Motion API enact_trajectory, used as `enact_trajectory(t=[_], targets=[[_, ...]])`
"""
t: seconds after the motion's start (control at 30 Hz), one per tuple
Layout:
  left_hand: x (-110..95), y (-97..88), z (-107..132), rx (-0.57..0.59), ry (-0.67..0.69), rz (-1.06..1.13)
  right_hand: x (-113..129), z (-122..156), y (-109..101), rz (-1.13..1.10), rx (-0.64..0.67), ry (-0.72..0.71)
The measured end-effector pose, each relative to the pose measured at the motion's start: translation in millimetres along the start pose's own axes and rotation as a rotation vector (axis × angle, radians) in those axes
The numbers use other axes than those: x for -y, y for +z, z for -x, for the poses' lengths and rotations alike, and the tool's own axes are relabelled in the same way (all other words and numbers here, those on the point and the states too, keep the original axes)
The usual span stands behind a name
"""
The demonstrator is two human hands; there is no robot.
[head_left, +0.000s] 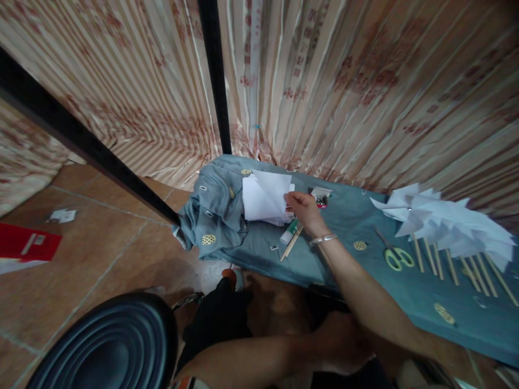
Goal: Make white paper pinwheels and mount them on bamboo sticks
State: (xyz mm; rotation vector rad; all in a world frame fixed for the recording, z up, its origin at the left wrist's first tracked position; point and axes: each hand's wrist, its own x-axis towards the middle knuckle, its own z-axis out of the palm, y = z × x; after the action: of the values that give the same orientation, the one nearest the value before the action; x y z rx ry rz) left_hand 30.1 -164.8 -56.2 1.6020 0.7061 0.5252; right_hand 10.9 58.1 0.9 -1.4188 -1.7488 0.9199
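On the grey-blue cloth (259, 246): paper stack (254, 202), top sheet (276, 189) pinched at its edge by right hand (305, 209). Sheets could cling, 2 lifting together; hand dropping low could roll the nearby glue stick (289, 232). Left hand (343, 343) shadowed, can't tell grip.

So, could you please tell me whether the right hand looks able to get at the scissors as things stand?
Probably yes: nothing lies over the scissors, though the right hand seems to be pinching the paper and would likely have to let go first.
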Motion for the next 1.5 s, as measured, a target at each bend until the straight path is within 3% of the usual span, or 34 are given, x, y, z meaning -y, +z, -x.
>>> enact_trajectory(t=[0.1, 0.17, 0.33, 0.43, 0.57, 0.67, 0.73, 0.8, 0.9, 1.03, 1.2, 1.3, 1.4, 1.5], targets=[[-4.7, -13.9, -2.8, 0.001, 0.077, -0.037, 3.7, 18.6, -30.0, -0.355, -0.142, 0.032], [-9.6, -25.3, -6.0, -0.02, 0.088, -0.024, 8.0, 39.3, -55.0, -0.369, -0.27, 0.003], [-26.6, -52.7, -14.8, -0.248, 0.01, 0.028, 19.5, 107.0, -113.1, 0.01, -0.602, -0.055], [-36.6, -69.6, -19.4, -0.362, 0.044, 0.105, 12.9, 143.7, -134.3, 0.233, -0.688, -0.078], [-41.8, -97.7, -19.8, -0.467, 0.13, -0.028, -21.6, 175.8, -145.2, 0.444, -0.581, -0.156], [-38.5, -112.0, -16.5, -0.53, 0.197, -0.328, -50.6, 191.8, -143.8, 0.559, -0.481, -0.256], [-34.8, -112.3, -14.9, -0.574, 0.251, -0.53, -62.1, 201.4, -138.6, 0.61, -0.402, -0.282], [-31.0, -106.0, -15.4, -0.549, 0.329, -0.696, -65.4, 209.8, -130.0, 0.673, -0.335, -0.302], [-25.1, -94.2, -20.1, -0.386, 0.405, -0.847, -60.1, 218.4, -114.9, 0.79, -0.273, -0.33], [-16.9, -92.1, -27.4, -0.272, 0.401, -0.877, -57.6, 219.8, -109.9, 0.776, -0.231, -0.329], [-12.5, -97.5, -28.0, -0.299, 0.477, -0.774, -83.8, 211.1, -140.3, 0.712, -0.281, -0.138], [-13.7, -97.9, -25.8, -0.28, 0.505, -0.725, -96.6, 207.8, -158.7, 0.512, -0.248, -0.141], [-16.2, -105.6, -25.3, -0.29, 0.497, -0.729, -89.0, 211.1, -167.9, 0.44, -0.363, -0.176], [-19.3, -120.5, -26.8, -0.336, 0.449, -0.764, -65.0, 219.0, -165.6, 0.535, -0.468, -0.277]])
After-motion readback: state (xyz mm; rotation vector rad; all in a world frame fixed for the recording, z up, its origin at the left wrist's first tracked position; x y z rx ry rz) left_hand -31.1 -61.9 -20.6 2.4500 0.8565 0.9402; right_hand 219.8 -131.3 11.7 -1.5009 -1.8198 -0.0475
